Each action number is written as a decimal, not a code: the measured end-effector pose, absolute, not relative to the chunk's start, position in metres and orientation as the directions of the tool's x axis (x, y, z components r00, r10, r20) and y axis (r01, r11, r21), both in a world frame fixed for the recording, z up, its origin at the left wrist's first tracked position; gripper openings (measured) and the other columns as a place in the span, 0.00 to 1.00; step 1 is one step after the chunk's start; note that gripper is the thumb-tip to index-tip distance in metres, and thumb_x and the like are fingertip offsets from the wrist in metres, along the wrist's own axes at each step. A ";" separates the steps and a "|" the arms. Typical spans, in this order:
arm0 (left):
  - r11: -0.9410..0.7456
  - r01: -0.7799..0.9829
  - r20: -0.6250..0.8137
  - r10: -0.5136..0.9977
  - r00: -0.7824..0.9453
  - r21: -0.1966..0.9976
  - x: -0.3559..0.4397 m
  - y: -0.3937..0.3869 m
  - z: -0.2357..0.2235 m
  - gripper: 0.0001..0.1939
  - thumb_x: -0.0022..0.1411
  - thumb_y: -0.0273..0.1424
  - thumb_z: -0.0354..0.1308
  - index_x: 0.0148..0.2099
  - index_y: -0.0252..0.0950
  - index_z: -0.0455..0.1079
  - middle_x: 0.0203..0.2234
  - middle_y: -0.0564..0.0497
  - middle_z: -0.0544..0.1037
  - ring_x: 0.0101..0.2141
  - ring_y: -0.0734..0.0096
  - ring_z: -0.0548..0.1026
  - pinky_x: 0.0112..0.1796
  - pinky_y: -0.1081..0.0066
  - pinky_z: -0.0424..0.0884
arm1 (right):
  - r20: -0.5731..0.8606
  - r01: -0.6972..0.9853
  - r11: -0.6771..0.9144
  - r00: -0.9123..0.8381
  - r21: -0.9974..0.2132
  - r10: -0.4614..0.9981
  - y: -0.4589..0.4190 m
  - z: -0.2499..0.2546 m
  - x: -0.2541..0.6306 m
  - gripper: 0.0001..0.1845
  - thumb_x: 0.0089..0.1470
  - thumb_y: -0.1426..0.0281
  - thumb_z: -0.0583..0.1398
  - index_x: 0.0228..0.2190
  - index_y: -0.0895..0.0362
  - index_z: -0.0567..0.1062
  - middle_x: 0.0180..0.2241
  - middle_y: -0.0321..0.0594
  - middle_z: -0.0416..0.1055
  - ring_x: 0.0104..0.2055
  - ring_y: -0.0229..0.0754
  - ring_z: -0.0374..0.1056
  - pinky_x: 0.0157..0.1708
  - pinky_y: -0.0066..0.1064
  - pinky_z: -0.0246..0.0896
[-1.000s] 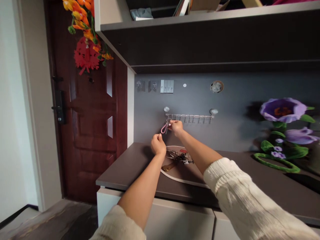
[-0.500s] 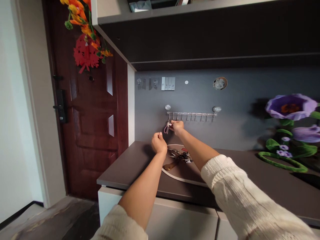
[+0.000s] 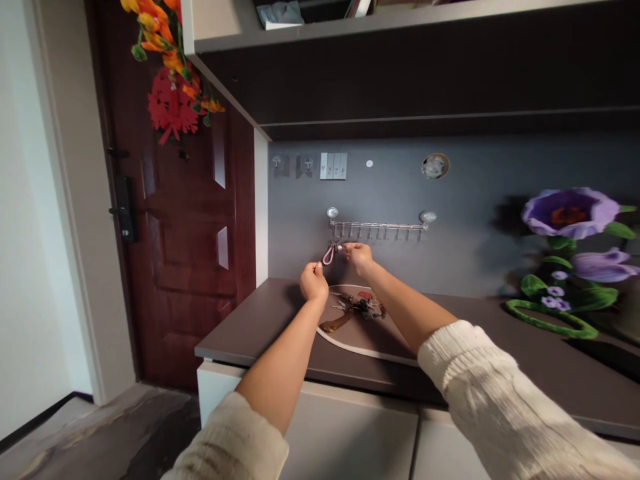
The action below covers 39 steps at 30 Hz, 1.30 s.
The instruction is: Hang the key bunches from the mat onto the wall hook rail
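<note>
A keychain with a pink strap loop [image 3: 329,255] hangs at the leftmost hook of a clear hook rail [image 3: 377,227] on the grey back wall. My right hand [image 3: 359,257] is pinched at the keychain's right side, fingertips at its small pale charm. Just below the loop, my left hand [image 3: 314,283] is closed with the thumb on top; whatever it may hold is hidden. Under both hands, a pile of keys [image 3: 359,305] lies on a round, pale-rimmed mat or tray [image 3: 345,345], with a brown curved piece [image 3: 336,325] at its left.
A dark cabinet [image 3: 400,80] overhangs the counter [image 3: 240,320]. Purple artificial flowers [image 3: 570,213] stand at the right. To the left is a dark red door [image 3: 190,320] with a black handle [image 3: 123,212]. Small labels [image 3: 333,166] and clear hooks are stuck on the wall.
My right hand has shifted slightly right from the keychain's body, which now shows more fully under the hook with its loop open. My left hand stays below it. The view has shifted a little.
</note>
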State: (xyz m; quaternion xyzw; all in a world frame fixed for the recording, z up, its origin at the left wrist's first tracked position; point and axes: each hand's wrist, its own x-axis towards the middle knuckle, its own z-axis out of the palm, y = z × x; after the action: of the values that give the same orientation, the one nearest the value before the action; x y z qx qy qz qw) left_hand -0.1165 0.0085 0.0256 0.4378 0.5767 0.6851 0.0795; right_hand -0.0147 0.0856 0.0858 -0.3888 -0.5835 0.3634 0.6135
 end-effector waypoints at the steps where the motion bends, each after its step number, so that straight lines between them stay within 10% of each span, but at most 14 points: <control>1: -0.329 0.398 0.514 0.618 -0.595 0.856 -0.117 0.009 0.025 0.12 0.58 0.35 0.45 0.31 0.36 0.66 0.28 0.48 0.73 0.29 0.70 0.68 0.32 0.72 0.60 | 0.407 -0.010 0.409 0.065 -0.913 0.911 0.080 0.087 -0.011 0.05 0.45 0.75 0.55 0.21 0.60 0.69 0.18 0.34 0.65 0.18 0.29 0.57 0.19 0.21 0.53; 18: -0.403 0.490 0.554 0.805 -0.211 0.773 -0.115 0.010 0.018 0.06 0.51 0.25 0.53 0.30 0.32 0.71 0.26 0.50 0.74 0.28 0.74 0.69 0.33 0.73 0.64 | 0.495 0.229 0.529 -0.192 -0.817 0.847 0.021 0.032 0.052 0.05 0.48 0.74 0.55 0.30 0.60 0.69 0.28 0.39 0.71 0.30 0.34 0.67 0.34 0.27 0.61; 29: -0.438 0.487 0.436 0.891 0.126 0.756 -0.117 -0.003 0.017 0.06 0.49 0.27 0.55 0.30 0.31 0.71 0.20 0.53 0.72 0.21 0.78 0.65 0.28 0.74 0.61 | 0.524 0.691 0.633 -0.416 -0.349 0.743 0.003 0.022 0.072 0.10 0.52 0.70 0.54 0.30 0.59 0.74 0.31 0.41 0.74 0.32 0.37 0.67 0.34 0.26 0.57; 39: -0.525 0.587 0.360 0.851 0.382 0.617 -0.112 -0.016 0.023 0.12 0.48 0.36 0.57 0.30 0.31 0.74 0.24 0.51 0.75 0.25 0.76 0.68 0.31 0.74 0.61 | 0.496 0.738 0.622 -0.449 -0.262 0.743 0.007 0.016 0.071 0.11 0.52 0.69 0.54 0.32 0.59 0.75 0.35 0.43 0.74 0.36 0.39 0.68 0.36 0.26 0.56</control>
State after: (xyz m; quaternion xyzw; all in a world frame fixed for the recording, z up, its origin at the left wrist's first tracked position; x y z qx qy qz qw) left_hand -0.1123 -0.0164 0.0231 0.8073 0.4453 0.3325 0.1985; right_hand 0.0711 0.0070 0.0157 -0.4349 -0.8513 0.0038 0.2934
